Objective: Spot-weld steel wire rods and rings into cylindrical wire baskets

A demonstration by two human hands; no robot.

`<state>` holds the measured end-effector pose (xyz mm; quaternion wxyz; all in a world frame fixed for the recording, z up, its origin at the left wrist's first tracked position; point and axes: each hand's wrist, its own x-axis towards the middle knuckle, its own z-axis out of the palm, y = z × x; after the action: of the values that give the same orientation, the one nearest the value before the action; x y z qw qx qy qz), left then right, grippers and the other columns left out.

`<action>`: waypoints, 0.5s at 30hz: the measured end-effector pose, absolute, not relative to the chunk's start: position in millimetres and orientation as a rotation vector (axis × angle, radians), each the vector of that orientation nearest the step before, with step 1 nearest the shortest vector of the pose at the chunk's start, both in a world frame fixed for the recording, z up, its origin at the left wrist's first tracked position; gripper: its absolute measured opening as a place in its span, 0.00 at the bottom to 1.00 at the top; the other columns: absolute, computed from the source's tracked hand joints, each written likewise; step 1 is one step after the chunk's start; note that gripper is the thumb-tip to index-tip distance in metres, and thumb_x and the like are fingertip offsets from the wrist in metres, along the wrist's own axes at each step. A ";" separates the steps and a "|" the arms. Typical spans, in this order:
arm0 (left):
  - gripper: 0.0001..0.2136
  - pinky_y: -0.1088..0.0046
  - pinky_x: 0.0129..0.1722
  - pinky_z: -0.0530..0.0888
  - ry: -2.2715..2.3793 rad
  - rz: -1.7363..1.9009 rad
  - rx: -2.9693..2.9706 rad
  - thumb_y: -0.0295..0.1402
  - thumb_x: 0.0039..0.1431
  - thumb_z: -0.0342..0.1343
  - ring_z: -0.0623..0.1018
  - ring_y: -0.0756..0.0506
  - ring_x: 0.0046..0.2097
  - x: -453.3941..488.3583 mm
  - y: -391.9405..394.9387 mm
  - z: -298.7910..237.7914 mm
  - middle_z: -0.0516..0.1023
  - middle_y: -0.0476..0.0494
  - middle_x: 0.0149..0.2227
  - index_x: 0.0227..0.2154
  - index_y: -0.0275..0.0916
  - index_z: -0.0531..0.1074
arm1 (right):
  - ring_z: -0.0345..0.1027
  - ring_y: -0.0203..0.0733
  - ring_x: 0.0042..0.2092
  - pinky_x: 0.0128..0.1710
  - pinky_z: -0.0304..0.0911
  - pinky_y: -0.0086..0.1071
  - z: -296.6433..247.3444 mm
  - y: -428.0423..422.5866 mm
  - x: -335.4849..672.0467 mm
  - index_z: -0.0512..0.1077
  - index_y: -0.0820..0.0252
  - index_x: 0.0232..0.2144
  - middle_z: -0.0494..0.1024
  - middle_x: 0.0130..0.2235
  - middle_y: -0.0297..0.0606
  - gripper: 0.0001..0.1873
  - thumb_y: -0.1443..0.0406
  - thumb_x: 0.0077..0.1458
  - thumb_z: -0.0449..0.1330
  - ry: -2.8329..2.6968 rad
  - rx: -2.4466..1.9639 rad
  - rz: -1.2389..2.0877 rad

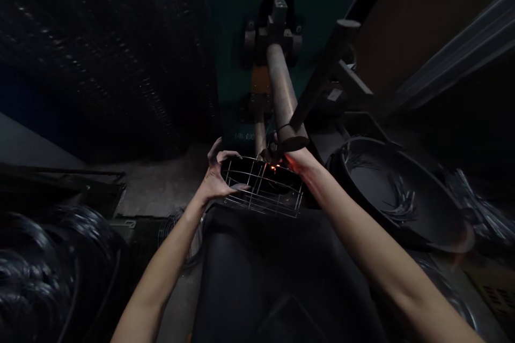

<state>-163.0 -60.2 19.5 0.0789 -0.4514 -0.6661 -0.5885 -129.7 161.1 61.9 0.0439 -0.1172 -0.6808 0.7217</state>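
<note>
Well apart, the left hand (215,179) and right hand (300,162) clamp a round silver wire basket (257,195), apparently light, stiff and best held by its outer hoops, just below a thick grey metal welding arm (282,91) throwing orange sparks (273,168).

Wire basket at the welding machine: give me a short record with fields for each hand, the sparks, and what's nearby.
Left hand: holds the wire basket at its left edge
Right hand: at the basket's right side, beside the spot welder arm
Sparks: at the basket, by the arm's tip
Nearby: black pan holding wire pieces; black wire coils
</note>
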 end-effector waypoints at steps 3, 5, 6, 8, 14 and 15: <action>0.59 0.56 0.49 0.72 -2.030 -1.752 -1.380 0.45 0.38 0.71 0.75 0.42 0.46 -165.6 -61.3 21.3 0.71 0.42 0.44 0.65 0.48 0.32 | 0.54 0.29 0.17 0.14 0.50 0.24 63.4 157.8 -128.4 0.57 0.55 0.26 0.61 0.16 0.23 0.20 0.55 0.47 0.66 -1.889 -0.374 2.258; 0.60 0.57 0.50 0.72 -2.065 -1.711 -1.408 0.45 0.38 0.71 0.74 0.42 0.47 -168.8 -62.9 23.3 0.71 0.42 0.45 0.65 0.48 0.32 | 0.52 0.27 0.16 0.14 0.49 0.23 68.2 158.6 -129.5 0.58 0.56 0.25 0.61 0.16 0.23 0.19 0.59 0.46 0.67 -1.880 -0.410 2.270; 0.60 0.57 0.50 0.71 -2.080 -1.682 -1.432 0.45 0.38 0.71 0.74 0.42 0.47 -170.4 -64.1 24.1 0.71 0.42 0.45 0.65 0.48 0.32 | 0.51 0.26 0.16 0.14 0.47 0.22 72.1 160.4 -130.6 0.58 0.56 0.24 0.61 0.16 0.23 0.18 0.61 0.46 0.66 -1.872 -0.439 2.267; 0.59 0.57 0.50 0.71 -2.092 -1.607 -1.505 0.45 0.39 0.71 0.74 0.41 0.48 -171.5 -67.5 23.8 0.70 0.41 0.46 0.65 0.48 0.33 | 0.50 0.25 0.16 0.14 0.45 0.21 82.2 166.3 -131.7 0.59 0.57 0.24 0.61 0.16 0.23 0.15 0.65 0.48 0.64 -1.849 -0.516 2.247; 0.45 0.53 0.45 0.70 -2.043 -1.110 -1.735 0.45 0.44 0.67 0.73 0.36 0.48 -113.9 -71.4 7.8 0.71 0.35 0.48 0.64 0.50 0.49 | 0.50 0.27 0.16 0.15 0.45 0.23 103.4 187.3 -89.5 0.66 0.61 0.30 0.63 0.18 0.26 0.06 0.64 0.56 0.58 -2.061 -0.804 2.011; 0.43 0.53 0.43 0.69 -2.028 -1.000 -1.812 0.44 0.45 0.67 0.73 0.35 0.47 -92.6 -70.1 6.7 0.71 0.34 0.49 0.63 0.51 0.52 | 0.53 0.29 0.18 0.17 0.48 0.25 103.5 188.8 -71.9 0.67 0.61 0.32 0.66 0.20 0.29 0.08 0.61 0.57 0.58 -2.156 -0.805 1.892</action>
<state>-92.6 -70.1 6.7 0.1216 -0.6206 -0.6948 -0.3426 -71.9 188.8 103.5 0.0808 -0.2693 -0.7213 0.6330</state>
